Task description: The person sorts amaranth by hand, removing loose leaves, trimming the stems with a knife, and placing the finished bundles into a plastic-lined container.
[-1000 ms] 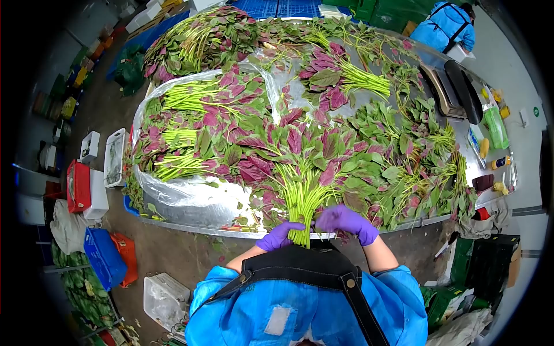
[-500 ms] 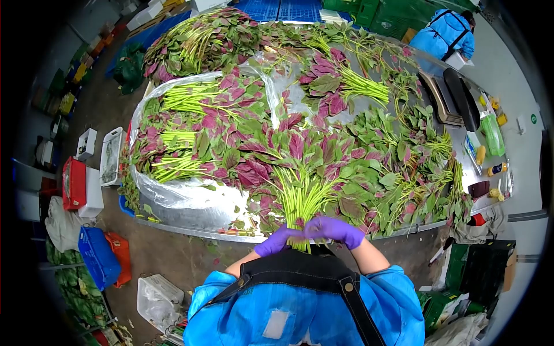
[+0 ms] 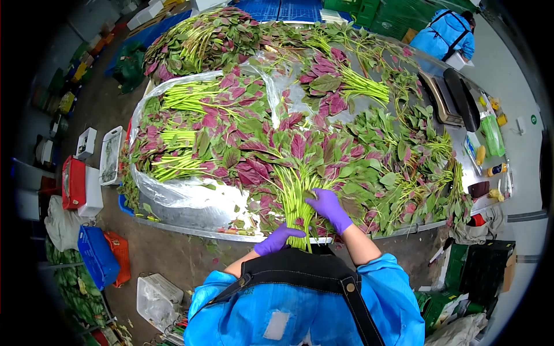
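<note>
A bunch of green stems with red and green leaves (image 3: 295, 193) points away from me at the table's near edge, its cut ends against my apron. My left hand (image 3: 280, 239), in a purple glove, is closed round the lower stems from the left. Higher up, my right hand (image 3: 329, 209), also gloved in purple, touches the right side of the stems with its fingertips; whether it grips any stem is unclear. Leafy bunches (image 3: 179, 166) lie in a clear plastic bag (image 3: 167, 193) on the left. Another bunch (image 3: 363, 85) rests beyond, stems toward the right.
Loose leafy stems (image 3: 404, 173) cover the right side of the metal table (image 3: 190, 222). A large heap (image 3: 202, 43) is at the back left. A black scale (image 3: 456, 98) stands at the right. A person in blue (image 3: 443, 36) is at the back right. Crates (image 3: 99, 256) stand on the floor.
My right hand has moved up and slightly right along the stems, away from my left hand. My left hand stays at the lower stems.
</note>
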A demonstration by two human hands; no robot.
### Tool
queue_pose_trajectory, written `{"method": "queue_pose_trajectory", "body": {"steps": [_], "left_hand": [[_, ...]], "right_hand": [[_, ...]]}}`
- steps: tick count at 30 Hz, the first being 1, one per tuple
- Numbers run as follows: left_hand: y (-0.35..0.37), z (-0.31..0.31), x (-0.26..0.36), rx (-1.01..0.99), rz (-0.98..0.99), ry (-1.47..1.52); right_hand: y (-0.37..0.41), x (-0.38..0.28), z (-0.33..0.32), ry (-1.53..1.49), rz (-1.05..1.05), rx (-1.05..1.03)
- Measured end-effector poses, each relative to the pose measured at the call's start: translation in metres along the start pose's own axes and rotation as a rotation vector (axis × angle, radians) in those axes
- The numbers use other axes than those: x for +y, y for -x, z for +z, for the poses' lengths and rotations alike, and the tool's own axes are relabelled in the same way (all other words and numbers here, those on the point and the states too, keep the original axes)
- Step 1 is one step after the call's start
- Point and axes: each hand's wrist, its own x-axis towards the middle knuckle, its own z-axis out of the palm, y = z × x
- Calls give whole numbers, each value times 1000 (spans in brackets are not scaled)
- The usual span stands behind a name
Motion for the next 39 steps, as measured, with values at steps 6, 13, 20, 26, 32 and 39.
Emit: {"method": "queue_pose_trajectory", "body": {"steps": [6, 13, 20, 26, 32, 39], "left_hand": [[5, 3, 7, -26, -9, 78], [6, 6, 7, -8, -83, 64], [12, 8, 10, -22, -78, 130], [5, -3, 1, -47, 117, -164], [13, -7, 7, -240, -70, 342], [12, 12, 13, -119, -45, 129]], "right_hand": [[66, 18, -51, -532, -99, -955], [43, 13, -41, -266, -334, -236], [23, -27, -1, -177, -389, -278], [53, -15, -16, -429, -206, -499], [70, 50, -68, -475, 377, -569], [48, -34, -22, -97, -277, -46]]}}
